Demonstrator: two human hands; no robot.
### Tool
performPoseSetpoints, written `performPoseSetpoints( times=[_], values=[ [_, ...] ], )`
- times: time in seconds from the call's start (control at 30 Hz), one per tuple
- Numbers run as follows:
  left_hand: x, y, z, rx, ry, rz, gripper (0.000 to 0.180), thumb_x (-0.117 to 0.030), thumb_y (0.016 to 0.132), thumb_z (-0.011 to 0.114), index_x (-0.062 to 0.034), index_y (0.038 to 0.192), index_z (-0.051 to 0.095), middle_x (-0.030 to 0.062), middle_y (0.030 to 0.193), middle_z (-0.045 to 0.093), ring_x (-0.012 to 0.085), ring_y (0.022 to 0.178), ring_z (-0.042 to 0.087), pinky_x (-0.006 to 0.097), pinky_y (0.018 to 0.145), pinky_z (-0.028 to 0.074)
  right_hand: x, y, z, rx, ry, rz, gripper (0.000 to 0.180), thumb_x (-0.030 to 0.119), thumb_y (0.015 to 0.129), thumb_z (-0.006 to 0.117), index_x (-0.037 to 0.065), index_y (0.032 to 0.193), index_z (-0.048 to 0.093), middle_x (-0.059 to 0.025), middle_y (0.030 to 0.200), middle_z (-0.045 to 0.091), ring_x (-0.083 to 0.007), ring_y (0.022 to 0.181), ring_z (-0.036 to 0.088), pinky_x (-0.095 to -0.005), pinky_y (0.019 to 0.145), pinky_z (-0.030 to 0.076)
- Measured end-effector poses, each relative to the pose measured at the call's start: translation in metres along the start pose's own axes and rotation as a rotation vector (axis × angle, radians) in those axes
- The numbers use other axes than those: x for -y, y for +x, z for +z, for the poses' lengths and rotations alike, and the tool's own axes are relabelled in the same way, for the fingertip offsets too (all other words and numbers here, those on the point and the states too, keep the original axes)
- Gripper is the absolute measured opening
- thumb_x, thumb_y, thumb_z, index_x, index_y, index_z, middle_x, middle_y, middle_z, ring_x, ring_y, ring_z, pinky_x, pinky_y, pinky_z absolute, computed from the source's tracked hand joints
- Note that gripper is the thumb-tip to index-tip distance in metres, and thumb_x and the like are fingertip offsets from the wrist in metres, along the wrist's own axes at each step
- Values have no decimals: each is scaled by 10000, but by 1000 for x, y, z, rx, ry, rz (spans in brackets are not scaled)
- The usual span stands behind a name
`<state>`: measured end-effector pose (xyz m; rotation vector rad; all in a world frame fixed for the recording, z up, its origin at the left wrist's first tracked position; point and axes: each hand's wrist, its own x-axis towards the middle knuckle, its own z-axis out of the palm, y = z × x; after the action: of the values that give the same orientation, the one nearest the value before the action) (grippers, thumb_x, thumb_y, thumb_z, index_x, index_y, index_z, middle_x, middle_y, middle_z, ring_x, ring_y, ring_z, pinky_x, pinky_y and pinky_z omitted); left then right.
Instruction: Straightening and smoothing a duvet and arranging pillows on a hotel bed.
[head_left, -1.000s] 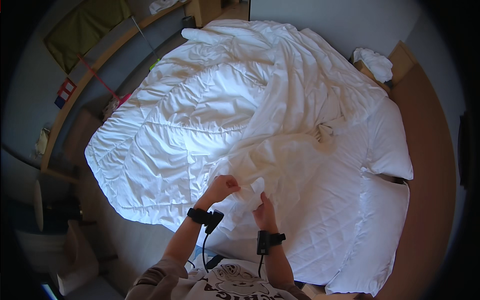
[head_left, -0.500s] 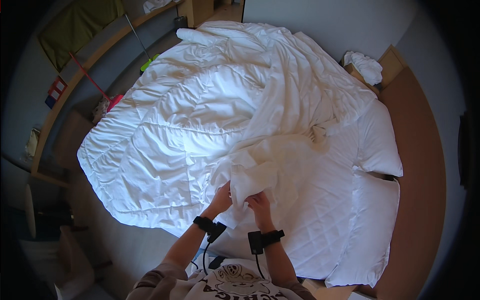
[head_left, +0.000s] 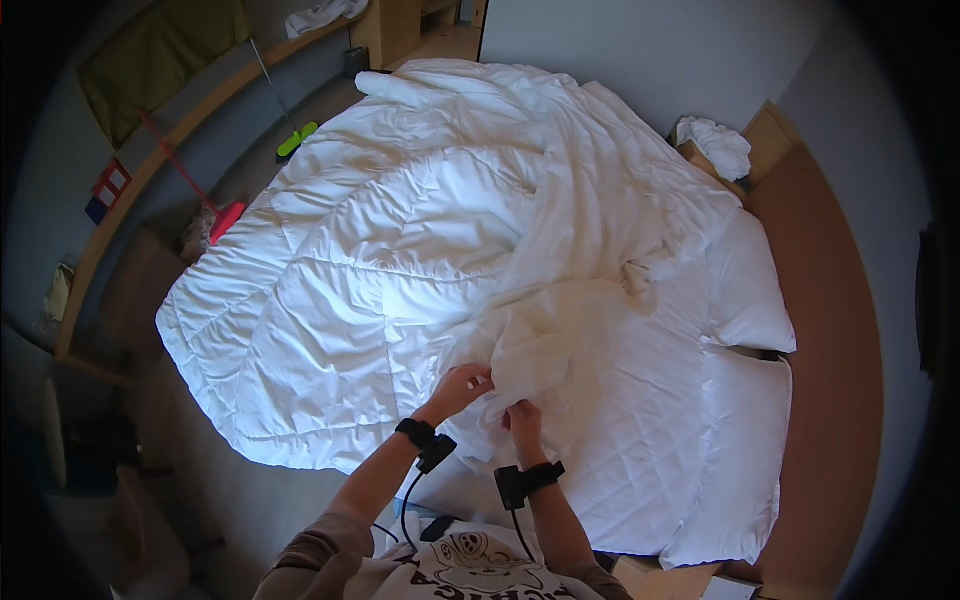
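A thin white duvet cover (head_left: 545, 345) lies bunched in front of me, in loose folds that run toward the far side of the bed. My left hand (head_left: 458, 390) is closed in a pinch on its near edge. Just to the right and a little nearer, my right hand (head_left: 525, 425) is curled shut on the same cloth. Part of the fingers of both hands is hidden by the folds. A thick quilted white duvet (head_left: 340, 320) spreads over the left and far part of the bed, and the cover overlaps its right side.
Two white pillows (head_left: 735, 455) rest along the brown headboard (head_left: 825, 390) at the right. The mattress (head_left: 630, 430) shows between them and the cover. A red broom (head_left: 227, 220) and a green one (head_left: 297, 141) lean at the left. White cloth (head_left: 718, 145) sits on a nightstand beyond.
My left hand has moved slightly right along the cover, and my right hand has come a little nearer to me. The cloth flap raised between them has dropped and bunched up.
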<state>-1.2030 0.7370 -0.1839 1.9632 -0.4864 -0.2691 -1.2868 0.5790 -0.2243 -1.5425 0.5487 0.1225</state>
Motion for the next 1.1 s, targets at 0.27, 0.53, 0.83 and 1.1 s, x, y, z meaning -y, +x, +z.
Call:
performPoseSetpoints(
  times=[0.27, 0.53, 0.83, 1.1],
  values=[
    [-3, 17, 15, 142, -33, 24, 138, -143, 701, 614, -72, 815, 645, 73, 772, 605, 232, 710, 581, 334, 637, 458, -53, 3, -36, 82, -288, -487, 172, 139, 817, 529, -5, 890, 587, -74, 798, 591, -147, 729, 577, -248, 608, 456],
    [-4, 17, 15, 156, -67, 20, 148, -146, 749, 624, -38, 848, 641, 76, 779, 629, 169, 673, 580, 275, 617, 465, -17, -8, -18, -1, 176, -220, 208, 143, 831, 530, 3, 984, 550, -92, 905, 566, -163, 799, 560, -260, 639, 465],
    [-40, 18, 4, 139, 188, 177, 179, -154, 824, 564, -7, 920, 600, 101, 692, 621, 181, 595, 600, 308, 590, 479, 3, -26, -19, -92, 50, -283, 344, 225, 849, 545, 18, 1120, 495, -46, 978, 581, -166, 870, 559, -296, 730, 464],
    [-22, 39, -12, -420, 439, 107, 98, -134, 826, 538, -40, 853, 531, 138, 734, 603, 298, 658, 599, 354, 554, 469, 32, -18, -33, -62, 246, -311, 331, 212, 898, 470, 20, 1167, 453, -77, 1116, 501, -187, 1048, 465, -314, 876, 395]
  ],
)
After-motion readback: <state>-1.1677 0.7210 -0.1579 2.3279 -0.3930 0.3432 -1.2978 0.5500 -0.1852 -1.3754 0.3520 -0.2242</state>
